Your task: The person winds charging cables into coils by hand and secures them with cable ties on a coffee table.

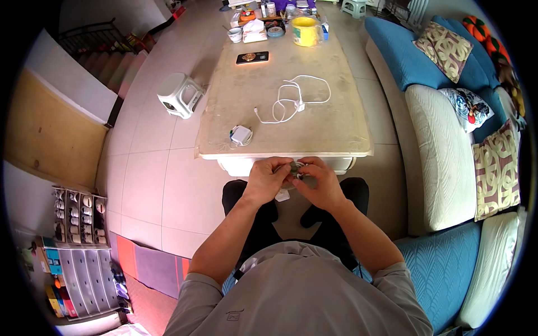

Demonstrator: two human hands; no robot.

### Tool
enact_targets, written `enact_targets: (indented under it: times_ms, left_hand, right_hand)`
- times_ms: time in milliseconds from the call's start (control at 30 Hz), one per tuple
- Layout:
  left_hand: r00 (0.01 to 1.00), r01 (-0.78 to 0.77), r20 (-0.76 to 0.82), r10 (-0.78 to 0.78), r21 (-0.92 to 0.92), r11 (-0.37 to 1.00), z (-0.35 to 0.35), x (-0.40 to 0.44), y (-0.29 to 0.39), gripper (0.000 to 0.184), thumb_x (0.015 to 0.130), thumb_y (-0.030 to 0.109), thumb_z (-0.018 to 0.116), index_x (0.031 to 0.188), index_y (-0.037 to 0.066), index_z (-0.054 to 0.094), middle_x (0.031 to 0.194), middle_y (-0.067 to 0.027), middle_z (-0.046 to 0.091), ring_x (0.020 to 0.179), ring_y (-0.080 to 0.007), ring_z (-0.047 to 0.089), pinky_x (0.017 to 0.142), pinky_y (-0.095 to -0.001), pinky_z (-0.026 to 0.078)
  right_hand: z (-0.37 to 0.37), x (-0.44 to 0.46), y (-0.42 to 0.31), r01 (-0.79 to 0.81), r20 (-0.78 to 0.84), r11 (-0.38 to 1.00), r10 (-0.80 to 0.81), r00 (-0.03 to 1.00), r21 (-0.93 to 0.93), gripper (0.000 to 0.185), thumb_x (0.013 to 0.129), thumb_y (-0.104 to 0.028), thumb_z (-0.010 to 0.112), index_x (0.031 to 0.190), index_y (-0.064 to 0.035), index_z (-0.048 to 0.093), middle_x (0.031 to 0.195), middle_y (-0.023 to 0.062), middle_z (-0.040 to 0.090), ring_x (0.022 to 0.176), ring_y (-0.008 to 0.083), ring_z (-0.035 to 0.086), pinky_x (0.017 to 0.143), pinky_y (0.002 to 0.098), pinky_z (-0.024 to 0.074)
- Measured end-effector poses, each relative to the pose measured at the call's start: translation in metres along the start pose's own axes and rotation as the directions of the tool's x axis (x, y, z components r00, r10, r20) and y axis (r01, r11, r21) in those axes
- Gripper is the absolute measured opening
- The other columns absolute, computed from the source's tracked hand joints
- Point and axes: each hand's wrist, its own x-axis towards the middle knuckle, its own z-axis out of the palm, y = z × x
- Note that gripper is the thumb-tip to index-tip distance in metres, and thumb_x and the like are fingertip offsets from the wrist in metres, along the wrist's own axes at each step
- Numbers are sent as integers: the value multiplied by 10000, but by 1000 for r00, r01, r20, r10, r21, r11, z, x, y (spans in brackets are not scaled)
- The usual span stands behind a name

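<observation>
Just off the table's near edge, my left hand (269,179) and my right hand (318,183) meet with fingers closed on a small coiled cable (296,167). A white piece (282,195) hangs below my left hand. On the table (235,106) lies a loosely looped white cable (278,102) with a plug part on it. A white charger (241,135) with its cord wound beside it rests near the table's front left.
A dark phone (252,57) lies farther back on the table. Behind it are a yellow container (305,32), a tissue pack (254,30) and a cup (235,35). A white stool (180,94) stands left; a blue sofa (443,269) is at the right.
</observation>
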Motion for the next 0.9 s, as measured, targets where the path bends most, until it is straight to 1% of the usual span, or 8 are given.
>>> enact_targets:
  times_ms: [133,200,333,400,533,600,700,900]
  left_hand:
    - [999,52,17,-51,-45,998,2,-3,7,209,925,73,541,1075,-51,618,827,-61,671,643,-78,615,605,-205,535]
    - [999,17,26,-19,67,998,1,-1,3,220,930,76,534,1088,-55,612,808,-61,668,648,-81,620,608,-208,537]
    - [999,-41,35,37,111,993,2,4,-7,230,938,75,516,1104,-57,605,772,-64,659,649,-85,618,599,-214,533]
    - [1000,6,-8,-6,38,999,5,2,-4,228,940,72,511,1105,-52,608,769,-64,657,649,-84,617,590,-216,527]
    - [999,26,-17,-27,-70,997,8,3,-7,228,942,71,508,1107,-49,610,770,-64,657,649,-88,617,576,-218,518]
    - [1000,22,-7,-23,-26,999,8,3,-5,232,944,72,504,1113,-50,606,775,-68,659,651,-94,622,581,-221,521]
    - [1000,16,-10,-16,1,1000,10,2,-5,241,945,73,501,1127,-56,593,780,-77,662,647,-96,620,587,-221,522]
    - [994,89,-41,-98,-167,982,3,5,-17,238,942,61,496,1130,-62,575,800,-91,667,649,-107,623,594,-222,523]
  right_hand:
    - [1,-1,1,-152,44,986,150,988,61,182,739,-63,714,860,-20,585,1095,127,570,847,196,588,753,284,477]
    - [2,0,2,-187,41,967,182,982,175,192,741,-87,730,814,-22,566,1087,115,576,856,192,595,755,278,475]
    - [4,-1,3,-209,29,941,209,977,265,195,750,-55,715,822,-38,535,1070,97,572,912,190,557,805,293,447]
    - [8,-3,7,-179,-29,924,200,979,339,188,754,-37,703,841,-44,537,1064,92,568,929,208,552,814,317,444]
    - [6,-3,2,4,-119,993,10,993,122,192,750,-3,684,861,-49,536,1029,99,576,917,245,551,833,344,437]
    - [2,-3,1,61,-116,997,-55,992,45,208,748,19,677,872,-59,529,1010,99,590,919,242,549,827,330,442]
    - [-1,0,0,214,-138,977,-211,968,6,200,725,23,674,868,-71,570,887,65,628,884,259,555,828,355,428]
    - [-3,4,-8,243,-115,969,-236,965,49,226,707,88,626,857,-75,583,782,42,639,845,244,561,738,340,451]
